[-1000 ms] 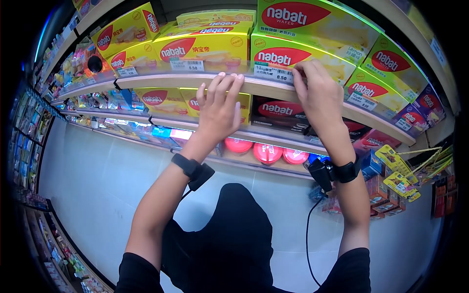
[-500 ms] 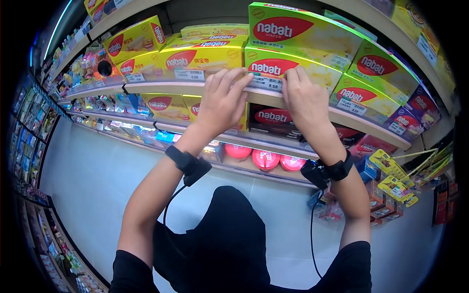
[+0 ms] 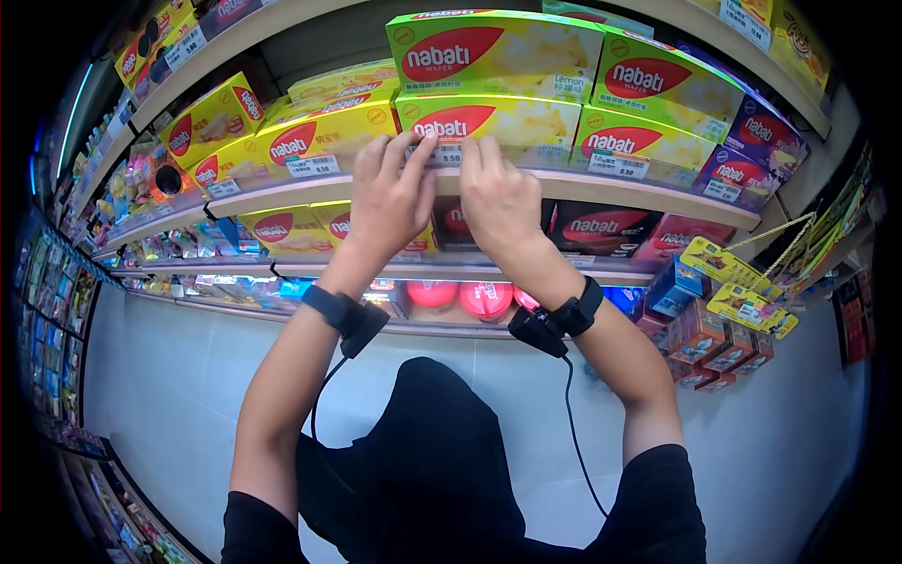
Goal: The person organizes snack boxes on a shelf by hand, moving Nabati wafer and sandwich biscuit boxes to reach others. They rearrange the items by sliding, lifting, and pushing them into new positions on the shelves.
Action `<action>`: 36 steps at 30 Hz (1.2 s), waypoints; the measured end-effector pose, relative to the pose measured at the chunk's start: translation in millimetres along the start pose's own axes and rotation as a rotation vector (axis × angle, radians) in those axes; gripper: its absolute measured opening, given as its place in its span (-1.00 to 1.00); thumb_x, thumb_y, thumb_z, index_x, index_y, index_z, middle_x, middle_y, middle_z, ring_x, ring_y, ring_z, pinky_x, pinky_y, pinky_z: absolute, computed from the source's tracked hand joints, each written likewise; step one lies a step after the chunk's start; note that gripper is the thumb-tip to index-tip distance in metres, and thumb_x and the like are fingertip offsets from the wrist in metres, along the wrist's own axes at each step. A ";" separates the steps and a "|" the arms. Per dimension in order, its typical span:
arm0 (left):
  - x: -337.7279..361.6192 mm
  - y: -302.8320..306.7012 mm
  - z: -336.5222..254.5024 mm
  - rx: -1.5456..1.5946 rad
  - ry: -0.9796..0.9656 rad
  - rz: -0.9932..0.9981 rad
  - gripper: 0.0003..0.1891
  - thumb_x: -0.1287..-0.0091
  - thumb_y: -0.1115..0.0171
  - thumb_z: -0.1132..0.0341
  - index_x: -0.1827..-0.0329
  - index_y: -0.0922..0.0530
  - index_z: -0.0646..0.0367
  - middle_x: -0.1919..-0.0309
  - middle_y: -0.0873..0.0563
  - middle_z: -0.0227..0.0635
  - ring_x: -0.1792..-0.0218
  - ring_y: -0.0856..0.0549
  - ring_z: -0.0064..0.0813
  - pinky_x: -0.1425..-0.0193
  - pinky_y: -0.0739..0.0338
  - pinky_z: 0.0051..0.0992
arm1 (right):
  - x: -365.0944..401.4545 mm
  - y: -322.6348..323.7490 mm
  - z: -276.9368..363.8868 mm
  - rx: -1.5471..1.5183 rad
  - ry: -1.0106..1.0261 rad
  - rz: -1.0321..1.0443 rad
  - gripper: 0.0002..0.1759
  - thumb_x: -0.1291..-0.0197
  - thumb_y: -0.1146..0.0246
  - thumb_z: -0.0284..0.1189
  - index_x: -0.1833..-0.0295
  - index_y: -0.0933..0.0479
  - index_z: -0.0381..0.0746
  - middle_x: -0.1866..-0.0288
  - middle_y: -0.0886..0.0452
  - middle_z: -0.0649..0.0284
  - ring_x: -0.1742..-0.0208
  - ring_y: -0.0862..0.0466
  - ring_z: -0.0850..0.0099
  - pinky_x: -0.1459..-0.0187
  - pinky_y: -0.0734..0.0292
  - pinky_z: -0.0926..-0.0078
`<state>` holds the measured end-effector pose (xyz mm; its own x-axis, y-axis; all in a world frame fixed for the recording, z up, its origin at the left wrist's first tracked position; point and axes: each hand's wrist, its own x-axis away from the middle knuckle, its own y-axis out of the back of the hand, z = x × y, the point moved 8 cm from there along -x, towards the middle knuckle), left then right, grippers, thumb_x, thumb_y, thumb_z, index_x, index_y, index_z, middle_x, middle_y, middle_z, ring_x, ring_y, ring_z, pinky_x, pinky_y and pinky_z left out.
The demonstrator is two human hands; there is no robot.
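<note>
A white price tag (image 3: 450, 153) sits in the clear strip on the shelf's front edge, partly covered by fingers. My left hand (image 3: 390, 193) has its fingers bent over the edge, with the index fingertip at the tag's left end. At the right end, my right hand (image 3: 500, 199) is closed, its fingertips pressed against the tag. Directly behind stands a yellow-green wafer box (image 3: 526, 122), with another wafer box (image 3: 498, 54) stacked on it. The thumbs' contact with the strip is mostly hidden.
Yellow wafer boxes (image 3: 329, 132) line the shelf to the left; purple boxes (image 3: 738, 179) stand at the right end. Dark wafer boxes (image 3: 601, 228) and red-lidded tubs (image 3: 486, 299) fill lower levels. Yellow hanging packs (image 3: 752, 308) jut out at the right.
The view has shifted, so the shelf appears farther left. My hands have come closer together at the price tag, and my right hand now covers more of it.
</note>
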<state>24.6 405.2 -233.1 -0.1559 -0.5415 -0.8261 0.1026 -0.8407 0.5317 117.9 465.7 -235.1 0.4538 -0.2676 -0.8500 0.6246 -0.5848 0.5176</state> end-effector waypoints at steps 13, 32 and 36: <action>6.4 4.5 7.1 -0.046 0.023 -0.002 -0.48 -0.21 -0.35 0.37 -0.30 -0.58 0.03 -0.13 -0.59 -0.23 -0.21 -0.48 -0.09 -0.33 -0.34 -0.14 | 13.1 -7.9 10.8 -0.122 -0.034 0.042 -0.43 -0.07 -0.29 -0.41 -0.24 -0.47 -0.37 0.16 -0.54 0.21 0.35 -0.72 0.36 0.44 -0.64 0.43; -18.6 20.5 29.4 -0.128 -0.053 -0.117 -0.87 -0.08 -0.41 0.39 0.31 -0.67 -0.01 0.34 -0.66 -0.48 0.16 -0.58 -0.31 0.06 -0.46 -0.29 | 27.7 -14.6 32.9 -0.210 0.016 0.109 -0.51 -0.11 -0.33 -0.40 -0.18 -0.50 -0.33 -0.13 -0.56 0.08 0.31 -0.72 0.25 0.38 -0.67 0.35; -18.5 19.6 32.0 -0.073 -0.042 -0.114 -0.88 -0.07 -0.41 0.41 0.33 -0.68 0.00 0.35 -0.66 -0.47 0.18 -0.58 -0.30 0.08 -0.48 -0.30 | 23.0 -16.1 29.8 -0.264 -0.020 0.161 -0.56 -0.16 -0.31 -0.38 -0.15 -0.51 -0.30 -0.06 -0.60 0.10 0.33 -0.74 0.22 0.39 -0.67 0.31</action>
<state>-2.0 398.7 -201.4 -0.2117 -0.4436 -0.8709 0.1531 -0.8951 0.4187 99.4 446.1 -265.9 0.5496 -0.3571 -0.7553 0.6905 -0.3149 0.6512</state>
